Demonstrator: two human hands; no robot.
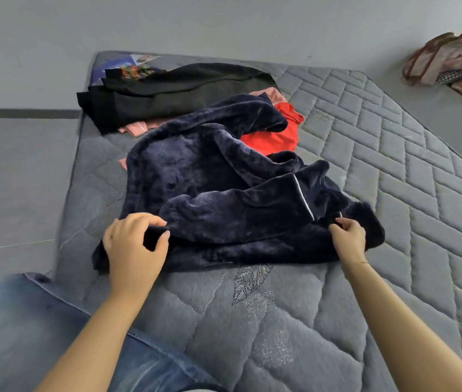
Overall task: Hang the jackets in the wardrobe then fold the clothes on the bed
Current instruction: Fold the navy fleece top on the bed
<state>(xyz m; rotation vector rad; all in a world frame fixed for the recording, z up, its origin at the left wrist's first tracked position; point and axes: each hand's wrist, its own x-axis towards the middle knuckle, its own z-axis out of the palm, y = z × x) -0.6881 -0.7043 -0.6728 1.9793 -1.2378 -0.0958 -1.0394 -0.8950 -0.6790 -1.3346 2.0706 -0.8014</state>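
A bare grey mattress (394, 171), quilted in a brick-like pattern with stitched leaf motifs, lies low on a smooth grey floor (12, 171). A plain pale grey wall (224, 24) rises behind it, with a dark strip (20, 113) running along its foot at the left. Soft, even light fills the room, casting only faint shadows.

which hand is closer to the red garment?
Right. The right hand grips the navy fleece's near edge, below and slightly right of the red garment; the left hand grips the same edge farther off, at the lower left.
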